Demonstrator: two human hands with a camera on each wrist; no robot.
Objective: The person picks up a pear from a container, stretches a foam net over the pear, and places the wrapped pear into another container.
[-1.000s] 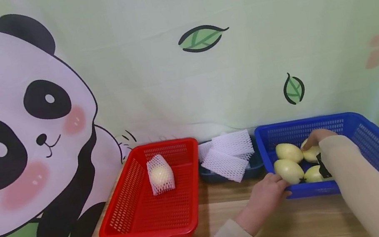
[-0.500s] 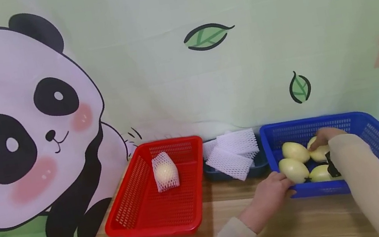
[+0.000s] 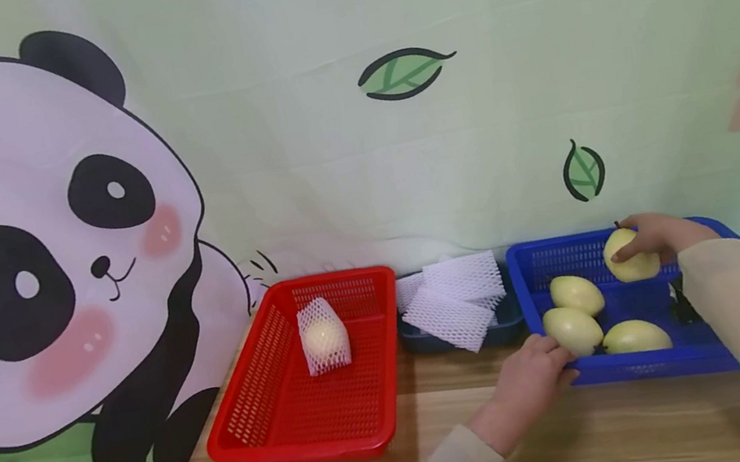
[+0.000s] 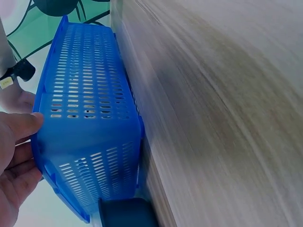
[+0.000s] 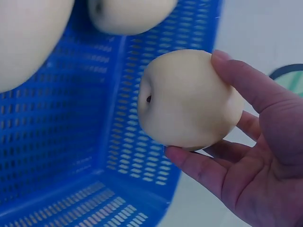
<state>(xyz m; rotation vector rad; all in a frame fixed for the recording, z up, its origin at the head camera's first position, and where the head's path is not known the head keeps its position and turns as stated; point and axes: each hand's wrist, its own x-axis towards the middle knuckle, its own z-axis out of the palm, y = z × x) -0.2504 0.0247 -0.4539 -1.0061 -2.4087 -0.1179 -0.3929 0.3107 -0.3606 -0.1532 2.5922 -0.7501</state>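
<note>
My right hand (image 3: 659,234) grips a pale yellow pear (image 3: 630,256) between thumb and fingers, raised above the back part of the blue basket (image 3: 705,362). In the right wrist view the pear (image 5: 189,99) shows its dimpled end, and the fingers wrap its far side. Three other pears lie in the basket's left part, one of them a front pear (image 3: 636,337). My left hand (image 3: 531,377) holds the basket's front left corner; in the left wrist view its thumb and fingers (image 4: 24,187) pinch the blue rim.
Left on the wooden table stands a red basket (image 3: 305,455) with one pear in a white foam net (image 3: 324,338). Between the baskets, a dark blue tray (image 3: 427,343) bears several white foam nets (image 3: 451,320). A panda-printed cloth hangs behind.
My right hand has lifted a pear out from among the others and moved it up and to the right. The left hand stays at the basket corner.
</note>
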